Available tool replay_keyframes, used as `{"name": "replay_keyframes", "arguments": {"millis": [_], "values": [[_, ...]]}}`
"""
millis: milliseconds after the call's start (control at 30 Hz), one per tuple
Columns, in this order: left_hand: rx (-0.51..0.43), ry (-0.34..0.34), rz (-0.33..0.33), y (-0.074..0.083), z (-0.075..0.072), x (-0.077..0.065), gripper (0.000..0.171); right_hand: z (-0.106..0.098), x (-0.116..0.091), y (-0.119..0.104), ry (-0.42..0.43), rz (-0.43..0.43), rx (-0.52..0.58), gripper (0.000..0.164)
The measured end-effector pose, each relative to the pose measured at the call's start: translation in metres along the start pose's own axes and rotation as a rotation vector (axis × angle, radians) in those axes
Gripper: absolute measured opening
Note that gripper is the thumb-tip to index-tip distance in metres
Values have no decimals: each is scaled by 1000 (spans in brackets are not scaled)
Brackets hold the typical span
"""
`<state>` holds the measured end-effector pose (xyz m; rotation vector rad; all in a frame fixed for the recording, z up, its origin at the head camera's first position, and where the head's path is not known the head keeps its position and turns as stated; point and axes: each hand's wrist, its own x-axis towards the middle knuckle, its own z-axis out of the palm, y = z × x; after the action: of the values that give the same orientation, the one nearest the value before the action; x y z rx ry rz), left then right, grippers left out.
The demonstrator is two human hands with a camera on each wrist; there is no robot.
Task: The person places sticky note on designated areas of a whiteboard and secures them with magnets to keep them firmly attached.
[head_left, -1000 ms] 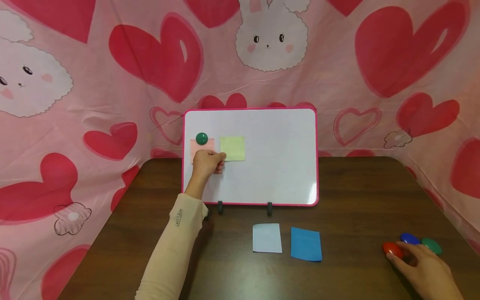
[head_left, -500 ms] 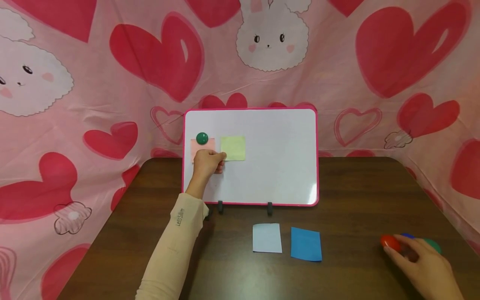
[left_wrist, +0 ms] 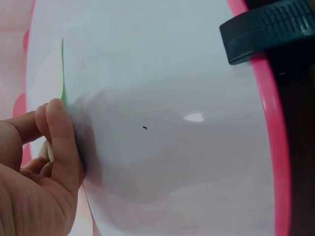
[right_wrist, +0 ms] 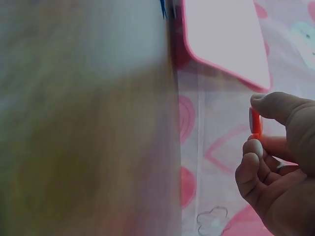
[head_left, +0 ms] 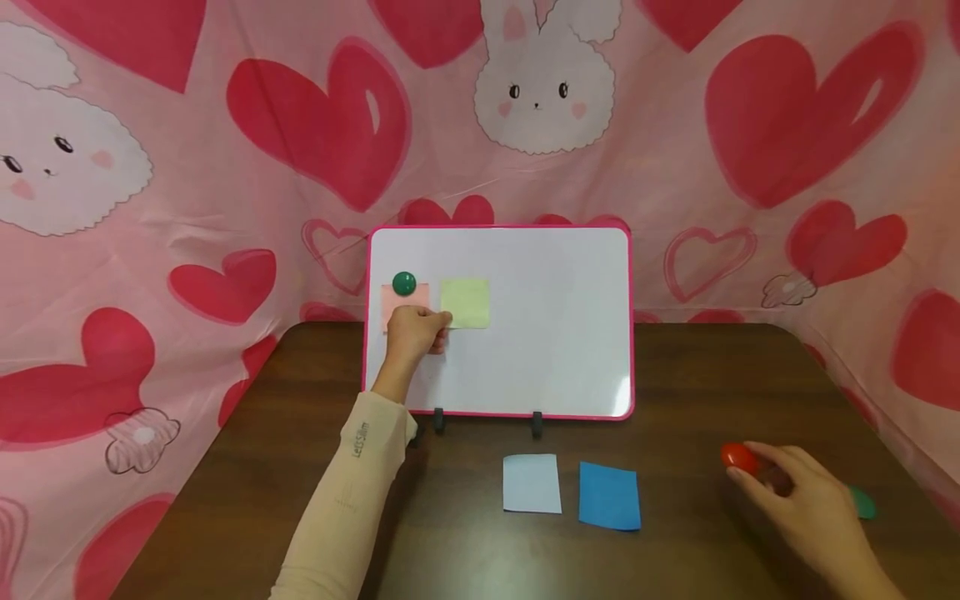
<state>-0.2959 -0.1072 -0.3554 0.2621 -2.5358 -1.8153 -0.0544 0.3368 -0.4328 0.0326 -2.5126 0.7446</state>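
My left hand (head_left: pixel 415 335) pinches the lower left corner of a yellow-green sticky note (head_left: pixel 468 302) and keeps it against the whiteboard (head_left: pixel 558 333). In the left wrist view, the note (left_wrist: pixel 55 73) is seen almost edge-on above the fingertips. Left of it, a green round magnet (head_left: pixel 404 283) sits at the top of a pink sticky note (head_left: pixel 391 302), partly covered by that hand. My right hand (head_left: pixel 810 504) holds a red round magnet (head_left: pixel 738 457) between thumb and fingers, over the table's right side. The right wrist view shows this magnet (right_wrist: pixel 255 123) side-on.
A pale sticky note (head_left: pixel 532 483) and a blue one (head_left: pixel 609 496) lie on the brown table (head_left: pixel 465 550) before the board. Another green magnet (head_left: pixel 863 502) shows behind my right hand. Black feet (head_left: pixel 537 424) support the board. Pink heart-print cloth (head_left: pixel 675 150) hangs behind.
My right hand has lifted the red magnet from beside the blue and green ones and moved it left and away from me. My left hand stays at the note; the head view tilts slightly.
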Motion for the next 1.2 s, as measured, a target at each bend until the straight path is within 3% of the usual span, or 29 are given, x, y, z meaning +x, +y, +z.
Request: {"name": "replay_keyframes", "arguments": {"millis": [133,400,833,1200], "values": [[3,6,3,1,0,-2,24,6,8,-7,29,-67,18,38],[49,17,5,1,0,-2,25,8,26,-23,-17,-90,2,38],[134,40,11,2,4,-1,26,22,57,-60,15,-220,77,42],[182,49,50,-1,6,-2,26,38,81,-90,-11,-196,126,40]]}}
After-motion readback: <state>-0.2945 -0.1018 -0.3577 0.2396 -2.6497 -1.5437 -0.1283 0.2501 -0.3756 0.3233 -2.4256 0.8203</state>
